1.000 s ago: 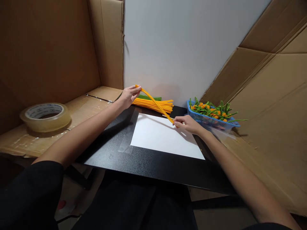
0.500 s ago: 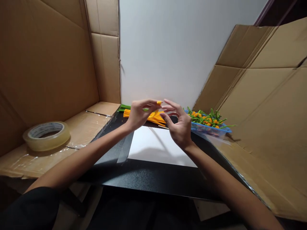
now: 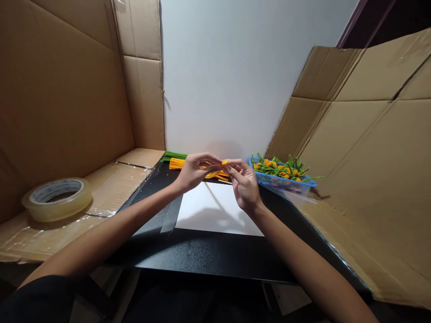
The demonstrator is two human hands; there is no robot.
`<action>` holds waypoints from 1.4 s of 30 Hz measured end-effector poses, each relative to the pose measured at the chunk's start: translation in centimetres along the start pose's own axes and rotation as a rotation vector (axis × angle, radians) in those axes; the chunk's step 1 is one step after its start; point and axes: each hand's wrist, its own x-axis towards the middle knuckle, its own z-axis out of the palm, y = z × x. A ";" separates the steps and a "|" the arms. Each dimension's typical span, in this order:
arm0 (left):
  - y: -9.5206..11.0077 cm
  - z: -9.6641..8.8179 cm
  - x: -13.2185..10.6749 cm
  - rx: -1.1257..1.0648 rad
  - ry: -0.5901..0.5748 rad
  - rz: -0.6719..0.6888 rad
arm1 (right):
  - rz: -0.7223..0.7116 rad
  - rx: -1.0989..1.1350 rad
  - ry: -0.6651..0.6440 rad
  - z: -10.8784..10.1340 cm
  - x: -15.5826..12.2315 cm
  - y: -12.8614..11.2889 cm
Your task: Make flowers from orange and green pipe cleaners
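Between my fingertips is a yellow-orange pipe cleaner (image 3: 225, 162), wound into a small coil, with a loose length hanging below it. My left hand (image 3: 195, 172) pinches the coil from the left. From the right, my right hand (image 3: 245, 183) closes thumb and fingers on the same piece. Both hands are raised over a white sheet of paper (image 3: 215, 208) on the black table. Behind them lies a bundle of yellow-orange pipe cleaners (image 3: 176, 164), partly hidden by my left hand, beside green pipe cleaners (image 3: 174, 156).
At the right back, a blue basket (image 3: 279, 181) holds several green-and-orange pipe cleaner pieces. A roll of clear tape (image 3: 57, 199) lies on cardboard at the left. Cardboard walls (image 3: 370, 179) stand on both sides. A thin pale stick (image 3: 225, 182) lies behind the paper.
My right hand has come in from just apart and closed its fingertips on the yellow-orange coil. Both hands now meet at it. The camera view has shifted slightly.
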 end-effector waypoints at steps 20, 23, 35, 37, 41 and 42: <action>0.2 0.8 -0.1 -0.139 0.114 -0.092 | -0.114 -0.211 0.013 -0.1 -0.5 -0.9; 0.3 0.7 -0.2 -0.085 0.109 -0.082 | -0.101 -0.219 0.035 -0.3 -0.4 -0.7; 1.1 1.1 -0.8 0.325 0.184 0.335 | -0.017 -0.076 0.098 0.4 -0.6 -0.6; 1.2 1.1 -0.8 0.407 0.197 0.432 | 0.022 -0.020 0.097 0.6 -0.7 -0.9; 1.4 1.4 -1.0 0.496 0.203 0.517 | 0.123 0.044 0.102 1.0 -0.8 -1.6; 1.5 1.4 -1.1 0.509 0.201 0.530 | 0.149 0.059 0.104 1.0 -0.8 -1.8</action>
